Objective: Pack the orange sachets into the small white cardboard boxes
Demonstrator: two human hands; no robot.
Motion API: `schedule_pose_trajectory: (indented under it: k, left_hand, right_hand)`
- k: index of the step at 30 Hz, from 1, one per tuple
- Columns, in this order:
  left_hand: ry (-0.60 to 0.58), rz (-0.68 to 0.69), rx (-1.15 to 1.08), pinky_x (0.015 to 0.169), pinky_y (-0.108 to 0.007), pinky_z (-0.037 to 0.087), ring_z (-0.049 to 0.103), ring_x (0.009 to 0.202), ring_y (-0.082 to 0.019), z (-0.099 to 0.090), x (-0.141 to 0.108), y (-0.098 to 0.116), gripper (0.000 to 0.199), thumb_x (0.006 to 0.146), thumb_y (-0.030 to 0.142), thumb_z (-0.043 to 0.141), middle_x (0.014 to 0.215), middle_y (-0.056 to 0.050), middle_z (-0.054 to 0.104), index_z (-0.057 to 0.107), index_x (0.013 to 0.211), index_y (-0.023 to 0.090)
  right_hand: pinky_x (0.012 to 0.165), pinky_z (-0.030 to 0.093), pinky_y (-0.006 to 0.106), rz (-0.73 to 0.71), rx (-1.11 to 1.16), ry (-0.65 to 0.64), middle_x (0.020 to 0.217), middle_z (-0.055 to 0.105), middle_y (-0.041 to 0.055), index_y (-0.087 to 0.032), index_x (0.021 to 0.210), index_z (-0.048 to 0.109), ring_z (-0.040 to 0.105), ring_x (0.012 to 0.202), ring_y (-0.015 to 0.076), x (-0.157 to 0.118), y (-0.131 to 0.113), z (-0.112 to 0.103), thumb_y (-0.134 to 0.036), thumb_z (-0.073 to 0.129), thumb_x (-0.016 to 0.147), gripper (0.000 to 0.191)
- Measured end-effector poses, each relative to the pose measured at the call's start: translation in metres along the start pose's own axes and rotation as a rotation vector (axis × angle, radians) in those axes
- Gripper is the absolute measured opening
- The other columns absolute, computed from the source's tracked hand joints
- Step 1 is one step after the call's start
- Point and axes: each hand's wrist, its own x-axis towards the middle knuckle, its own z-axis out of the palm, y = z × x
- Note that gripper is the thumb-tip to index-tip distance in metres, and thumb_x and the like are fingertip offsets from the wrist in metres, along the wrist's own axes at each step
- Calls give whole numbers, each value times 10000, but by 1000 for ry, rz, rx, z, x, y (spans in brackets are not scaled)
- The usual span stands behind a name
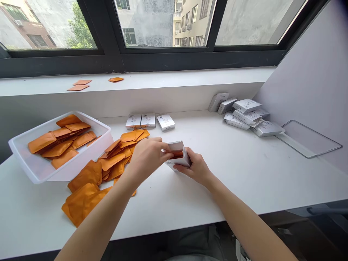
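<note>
My right hand (198,167) is wrapped round a small white box (178,146), tilted just above the table with its open end up. Something orange-brown shows inside the box. My left hand (150,154) is at the box's left side, its fingers closed at the opening; whether they grip the box edge or the contents is hidden. Left of the box, a spread pile of orange packets (112,161) lies on the table, partly behind my left forearm. More orange packets (58,145) fill a translucent white bin (73,170) at the left.
Several white boxes (246,116) lie heaped at the back right, beside a clear tray or lid (310,139). White boxes (148,120) stand near the back wall. A few orange packets (80,85) rest on the windowsill (174,79). The white table's (244,170) front edge is near me.
</note>
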Motion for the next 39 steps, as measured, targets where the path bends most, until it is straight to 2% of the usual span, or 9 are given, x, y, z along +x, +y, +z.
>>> schedule_pose_trajectory:
  k: [3, 7, 10, 17, 21, 23, 27, 33, 39]
  left_hand:
    - [47, 40, 19, 788, -368, 368, 486, 830, -200, 1, 1, -6, 233, 841, 468, 606, 848, -27, 597, 761, 744, 323]
    - [89, 63, -37, 997, -499, 287, 332, 1209, -313, 5, 3, -9, 237, 832, 481, 618, 1261, 14, 533, 764, 712, 338]
    - [81, 121, -72, 1061, -525, 237, 232, 1318, -331, 7, 4, -9, 227, 831, 444, 634, 1325, 47, 520, 754, 688, 314]
    - [87, 105, -235, 1039, -521, 314, 443, 1211, -285, 6, -3, -18, 225, 866, 442, 583, 1219, -2, 613, 727, 790, 287]
    - [250, -100, -445, 912, -394, 456, 574, 1059, -226, 18, -15, -35, 290, 907, 439, 507, 1144, -75, 628, 654, 1025, 219]
    - [168, -156, -508, 835, -355, 488, 603, 1005, -219, 28, -17, -35, 336, 924, 430, 471, 1098, -81, 648, 595, 1135, 200]
    - [3, -47, -629, 829, -310, 491, 611, 979, -185, 40, -17, -23, 348, 969, 367, 371, 1094, -36, 667, 539, 1248, 245]
    - [25, 119, -580, 926, -328, 450, 588, 1071, -197, 39, -23, -21, 368, 963, 316, 403, 1247, -61, 624, 530, 1302, 251]
    - [98, 51, -560, 874, -332, 462, 606, 1010, -190, 43, -26, -20, 352, 985, 342, 359, 1176, -50, 660, 605, 1224, 260]
  right_hand:
    - [566, 449, 268, 12, -21, -13, 785, 620, 1, -233, 943, 527, 539, 654, 150, -1, -1, 0, -350, 703, 750, 287]
    - [570, 462, 270, 13, -6, -16, 821, 644, 9, -229, 938, 515, 562, 658, 151, -1, -1, 0, -351, 698, 758, 284]
    - [604, 486, 280, 10, 11, -18, 883, 670, 15, -237, 971, 501, 601, 707, 161, -1, 0, 1, -345, 683, 782, 284]
    - [704, 528, 326, -165, 95, 108, 1050, 656, 25, -327, 1312, 183, 648, 870, 181, -1, 8, 5, -261, 636, 845, 655]
    - [668, 530, 316, -202, 13, 177, 1064, 625, 53, -310, 1242, 330, 642, 881, 193, 0, 10, 7, -272, 625, 854, 489]
    - [687, 531, 316, -234, 3, 133, 1060, 623, 49, -301, 1161, 410, 643, 892, 191, 1, 8, 7, -265, 623, 855, 375]
    - [684, 527, 322, -198, 24, 94, 1016, 643, 34, -301, 1160, 402, 641, 870, 191, 1, 5, 6, -262, 604, 868, 357]
    - [539, 476, 257, -48, 64, 20, 892, 578, -10, -304, 1208, 258, 572, 642, 127, -3, 7, 6, -307, 609, 859, 495]
    - [540, 468, 254, -138, 52, 38, 888, 526, -13, -335, 1301, 143, 532, 634, 118, -4, 7, 11, -280, 603, 859, 641]
